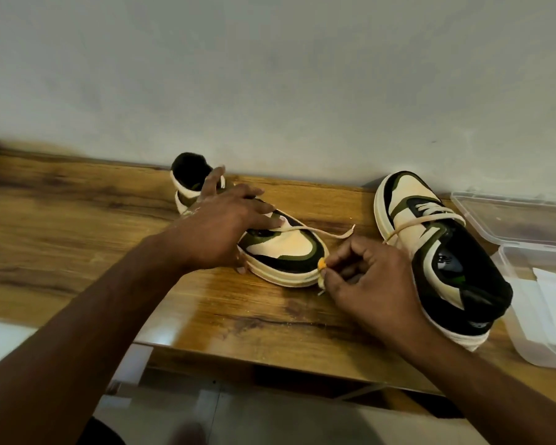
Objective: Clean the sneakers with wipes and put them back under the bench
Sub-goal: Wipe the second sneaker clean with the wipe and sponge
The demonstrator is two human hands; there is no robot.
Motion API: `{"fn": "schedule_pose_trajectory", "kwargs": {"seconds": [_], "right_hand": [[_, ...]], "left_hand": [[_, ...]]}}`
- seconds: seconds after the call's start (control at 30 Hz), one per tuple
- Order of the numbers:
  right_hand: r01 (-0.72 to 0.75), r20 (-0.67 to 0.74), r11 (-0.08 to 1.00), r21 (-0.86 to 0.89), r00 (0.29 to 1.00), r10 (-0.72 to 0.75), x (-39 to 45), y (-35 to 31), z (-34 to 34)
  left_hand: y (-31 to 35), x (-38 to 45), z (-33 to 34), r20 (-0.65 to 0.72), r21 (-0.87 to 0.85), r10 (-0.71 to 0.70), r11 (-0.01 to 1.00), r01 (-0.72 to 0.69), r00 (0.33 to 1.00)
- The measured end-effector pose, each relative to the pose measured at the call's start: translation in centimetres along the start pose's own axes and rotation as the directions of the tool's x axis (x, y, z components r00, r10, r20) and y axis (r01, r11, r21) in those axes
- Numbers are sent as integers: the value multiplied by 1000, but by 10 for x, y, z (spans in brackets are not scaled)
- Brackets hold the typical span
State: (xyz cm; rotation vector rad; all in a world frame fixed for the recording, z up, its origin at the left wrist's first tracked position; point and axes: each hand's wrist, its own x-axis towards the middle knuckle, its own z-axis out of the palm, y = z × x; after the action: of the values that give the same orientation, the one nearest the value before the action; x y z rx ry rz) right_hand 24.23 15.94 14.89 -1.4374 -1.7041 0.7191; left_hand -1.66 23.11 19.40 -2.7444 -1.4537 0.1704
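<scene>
1. Our left hand [220, 224] presses flat on the cream-and-olive sneaker [280, 252] mid-frame on the wooden desk [77, 226].
2. Our right hand [371, 284] fingers pinch a small yellowed wipe [321, 268] against its toe; so little wipe may slip or smear.

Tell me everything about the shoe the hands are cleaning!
The left sneaker is cream, olive green and black, with a thick cream sole and a loose cream lace trailing off to the right. It looks like leather. It stands upright on the wooden bench, heel toward the wall, toe toward the person. The left hand rests across its middle, steadying it. The right hand pinches a small yellowed wipe against the sole's edge at the toe.
</scene>
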Motion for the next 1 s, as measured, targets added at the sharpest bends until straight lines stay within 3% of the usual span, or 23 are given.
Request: {"fn": "schedule_pose_trajectory", "kwargs": {"seconds": [0.07,0.17,0.23,0.3,0.37,0.4,0.5,0.67,1.0], "right_hand": [[104,84,994,-22,991,-102,-12,-6,7],[294,137,955,-39,948,-286,-22,-15,19],[334,83,942,-32,940,-331,-23,-16,23],[320,15,947,-15,947,-320,-23,-16,29],[318,-1,948,-8,948,-318,-23,-16,34],[331,6,944,-9,944,-331,-24,-16,36],[332,18,943,-9,943,-332,-25,-16,39],[241,-60,970,-35,968,-243,-25,-15,42],[-38,-114,998,58,992,44,18,5,49]], "left_hand": [[-6,-7,6,-44,6,29,1000,-28,999],[-11,-24,5,-70,-303,-89,951,64,994],[-8,-30,1,-67,-593,-270,785,180,960],[-2,-28,7,-54,-783,-490,562,268,870],[11,-21,17,7,-887,-571,375,268,821],[17,-18,23,9,-900,-560,357,251,829],[20,-11,32,-24,-870,-529,429,243,848],[9,-9,29,33,-837,-526,450,310,850],[20,-13,27,20,-815,-533,482,323,846]]}}
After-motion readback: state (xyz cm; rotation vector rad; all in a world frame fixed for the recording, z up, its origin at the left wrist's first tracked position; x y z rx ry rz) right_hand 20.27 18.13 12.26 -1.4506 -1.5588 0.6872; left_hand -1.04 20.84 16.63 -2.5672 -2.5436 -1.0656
